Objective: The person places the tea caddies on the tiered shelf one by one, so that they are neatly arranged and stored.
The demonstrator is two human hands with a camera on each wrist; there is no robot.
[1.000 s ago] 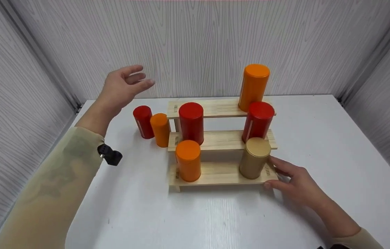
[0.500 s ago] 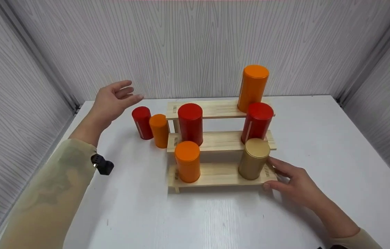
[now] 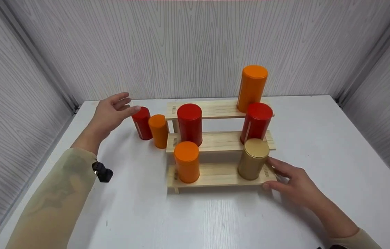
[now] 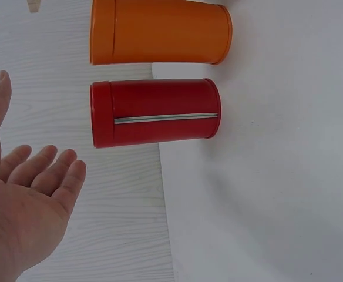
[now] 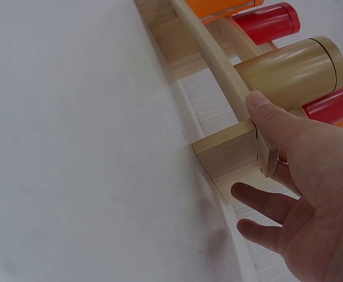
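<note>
My left hand [image 3: 110, 112] hovers at the lid of a red canister [image 3: 143, 126] standing on the table left of a three-tier wooden rack [image 3: 219, 173]. In the left wrist view its fingers are spread, apart from the red canister [image 4: 160, 113], and hold nothing. Beside that canister stands an orange canister [image 3: 159, 133]. My right hand [image 3: 296, 183] grips the right end of the rack's lowest shelf; in the right wrist view the thumb presses the shelf's edge [image 5: 233, 88]. Near it on that shelf is a gold canister [image 3: 253, 162].
An orange canister [image 3: 188, 164] stands at the left of the bottom shelf. Two red canisters, one left [image 3: 190, 128] and one right [image 3: 255, 124], occupy the middle shelf. Another orange canister [image 3: 251, 90] is at the top right. Grey wood-grain panels [image 3: 195, 48] enclose the white table.
My left hand has come down and slightly left, from above and behind to the red canister's lid. My right hand keeps its hold on the rack.
</note>
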